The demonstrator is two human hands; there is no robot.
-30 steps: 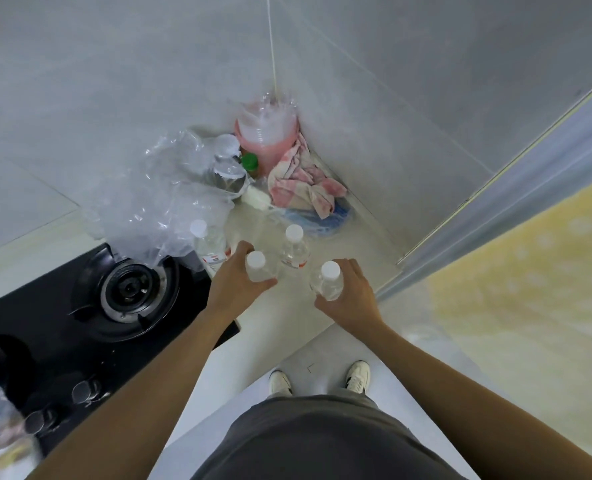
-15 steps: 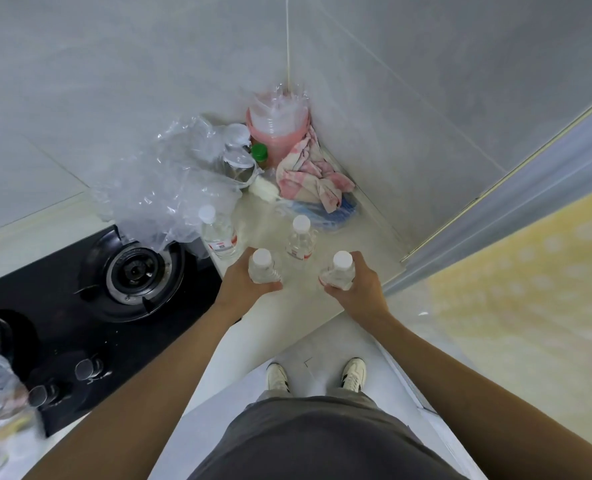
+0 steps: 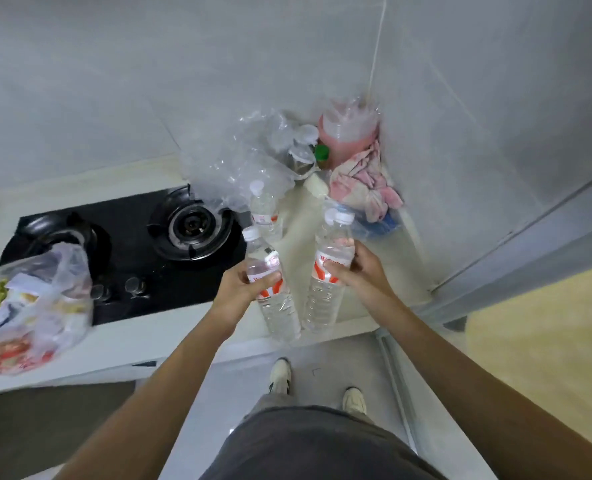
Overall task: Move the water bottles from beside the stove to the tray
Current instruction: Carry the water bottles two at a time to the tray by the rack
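Pale cream countertop (image 3: 298, 237) in a corner of grey tiled walls (image 3: 149, 81), black glass gas stove (image 3: 128, 251) set in at left. Crumpled clear plastic wrap (image 3: 239, 164), pink-filled jug (image 3: 348, 136) and pink-white rag (image 3: 365, 181) crowding the corner. Left hand (image 3: 239, 292) clamped round one clear plastic water bottle (image 3: 274, 292), right hand (image 3: 360, 271) round another clear bottle (image 3: 329, 275), both lifted off the counter. Third clear bottle (image 3: 265, 213) standing beside the stove. Filled plastic bag (image 3: 35, 306) at far left.

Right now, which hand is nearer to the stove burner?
Left. The left hand grips a bottle just right of the stove burner; the right hand grips another bottle farther right.
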